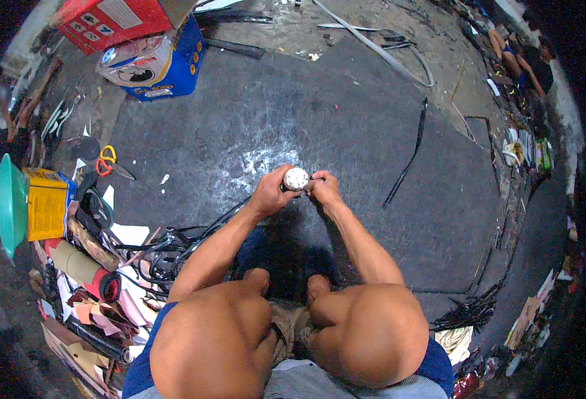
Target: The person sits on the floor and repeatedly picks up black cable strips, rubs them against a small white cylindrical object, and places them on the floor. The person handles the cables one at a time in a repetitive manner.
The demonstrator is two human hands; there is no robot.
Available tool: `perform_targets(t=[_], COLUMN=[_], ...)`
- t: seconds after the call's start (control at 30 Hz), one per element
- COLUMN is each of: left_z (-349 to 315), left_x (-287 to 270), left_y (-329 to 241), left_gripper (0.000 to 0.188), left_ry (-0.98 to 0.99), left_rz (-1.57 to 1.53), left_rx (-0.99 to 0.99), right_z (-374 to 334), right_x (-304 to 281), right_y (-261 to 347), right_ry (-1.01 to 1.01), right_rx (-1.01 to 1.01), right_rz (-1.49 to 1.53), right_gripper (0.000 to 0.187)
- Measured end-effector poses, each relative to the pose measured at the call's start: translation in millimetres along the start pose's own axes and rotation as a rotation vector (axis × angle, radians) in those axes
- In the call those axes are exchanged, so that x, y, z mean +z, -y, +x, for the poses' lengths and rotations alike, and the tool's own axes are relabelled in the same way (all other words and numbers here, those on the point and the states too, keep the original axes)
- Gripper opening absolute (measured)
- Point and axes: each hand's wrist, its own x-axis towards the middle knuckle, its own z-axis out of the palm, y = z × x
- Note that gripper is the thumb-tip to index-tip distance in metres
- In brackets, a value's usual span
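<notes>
A short round object with a white, dark-speckled top stands out over the dark mat in front of my knees. My left hand is wrapped round its left side, thumb and fingers closed on it. Just to the right, my right hand is closed in a pinch, its fingertips near the object's edge. Something small and dark shows at those fingertips, too small to name. The underside of the round object is hidden.
Scissors with orange and yellow handles lie to the left. Behind them are a blue tin and a red box. Black strips and scraps crowd the near left. Other people sit at the far left and far right.
</notes>
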Motion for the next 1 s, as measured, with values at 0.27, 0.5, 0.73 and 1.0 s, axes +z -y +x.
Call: perform_targets(t=[0.27,0.5,0.73,1.0], left_z=[1,6,-30,-191], left_x=[-2,3,-37,-56], left_y=[5,-2,-4,-7], left_gripper=[0.044,0.049,0.06,0.032], left_ry=[-0.02,0.03,-0.301,-0.326], left_rz=[0.061,0.062,0.102,0.568], left_rx=[0.027,0.071,-0.14,-0.751], right_z=[-110,-236,-149,-25], right_x=[-82,-214,-252,-370], right_y=[135,262,366,400], right_ry=[0.065,-0.095,-0.177,-0.3], right_rx=[-0.147,-0.59,-0.885,-0.992], right_rz=[0.304,0.667,0.265,0.047], right_gripper=[0.022,0.051,0.049,0.033])
